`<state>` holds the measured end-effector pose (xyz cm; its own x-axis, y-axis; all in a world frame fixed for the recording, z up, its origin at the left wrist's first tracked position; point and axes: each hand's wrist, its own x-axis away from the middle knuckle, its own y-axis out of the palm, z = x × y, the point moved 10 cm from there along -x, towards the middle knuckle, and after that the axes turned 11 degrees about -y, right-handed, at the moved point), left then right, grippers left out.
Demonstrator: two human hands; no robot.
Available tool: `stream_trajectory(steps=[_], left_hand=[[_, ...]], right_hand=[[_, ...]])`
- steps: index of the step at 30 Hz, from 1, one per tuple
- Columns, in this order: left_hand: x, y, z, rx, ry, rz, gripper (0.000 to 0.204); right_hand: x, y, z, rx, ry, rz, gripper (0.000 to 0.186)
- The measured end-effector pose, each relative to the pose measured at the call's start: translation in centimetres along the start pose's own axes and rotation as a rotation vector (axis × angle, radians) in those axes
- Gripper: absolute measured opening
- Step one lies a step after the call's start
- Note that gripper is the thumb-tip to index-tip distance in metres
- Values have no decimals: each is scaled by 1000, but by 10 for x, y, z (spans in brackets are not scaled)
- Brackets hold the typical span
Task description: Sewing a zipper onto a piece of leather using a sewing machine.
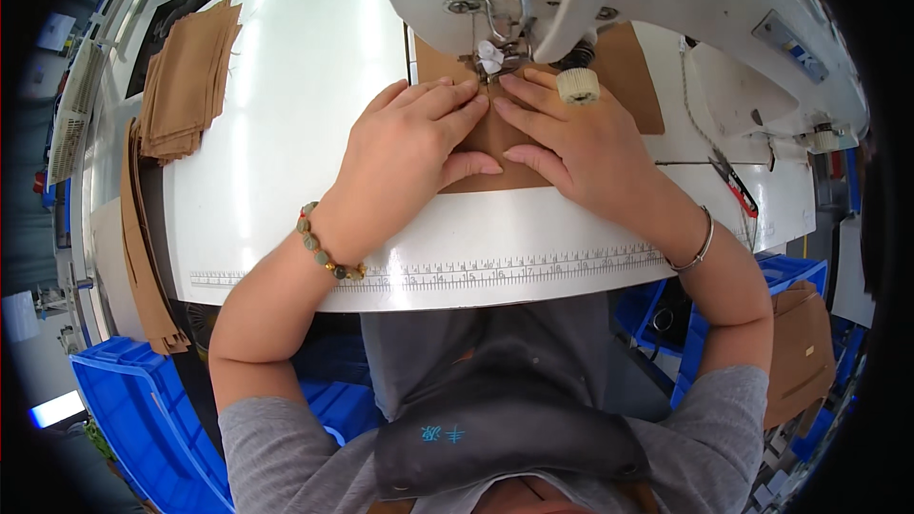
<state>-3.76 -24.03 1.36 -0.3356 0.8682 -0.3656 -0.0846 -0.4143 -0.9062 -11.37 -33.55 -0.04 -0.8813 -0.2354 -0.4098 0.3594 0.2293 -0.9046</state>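
Note:
A flat brown sheet of material (pixel 490 177) lies on the white sewing table (pixel 300 86), under the needle area of a white sewing machine (pixel 685 0). My left hand (pixel 405 138) rests flat on the sheet's left part, fingers stretched toward the presser foot (pixel 489 71). On the other side, my right hand (pixel 581 138) also lies flat, its fingertips close to the foot. The two thumbs point at each other near the sheet's front edge, a small gap between them. A small white piece (pixel 490 55) sits at the needle bar. The needle tip cannot be made out.
Stacked brown pieces (pixel 186 81) lie at the table's left, with long brown strips (pixel 143 247) hanging beside them. Red-and-black thread snips (pixel 738 188) lie at the right. A printed ruler (pixel 514 268) follows the front edge. Blue crates (pixel 152 409) stand below; more brown pieces (pixel 800 352) are at right.

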Motion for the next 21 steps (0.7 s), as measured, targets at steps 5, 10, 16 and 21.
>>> stream_trajectory(steps=[5, 10, 16, 21], left_hand=[[-2, 1, -1, -6, 15, 12, 61], [-4, 2, -1, -7, 16, 0, 60], [-7, 2, -1, 5, -5, -12, 58], [-7, 2, -2, -4, -3, -5, 56]], right_hand=[[-1, 5, 5, -12, 26, -31, 47], [-2, -3, 1, 4, -11, 86, 44], [-1, -4, 4, -14, -16, 102, 40], [-1, 2, 8, -23, -6, 72, 37]])
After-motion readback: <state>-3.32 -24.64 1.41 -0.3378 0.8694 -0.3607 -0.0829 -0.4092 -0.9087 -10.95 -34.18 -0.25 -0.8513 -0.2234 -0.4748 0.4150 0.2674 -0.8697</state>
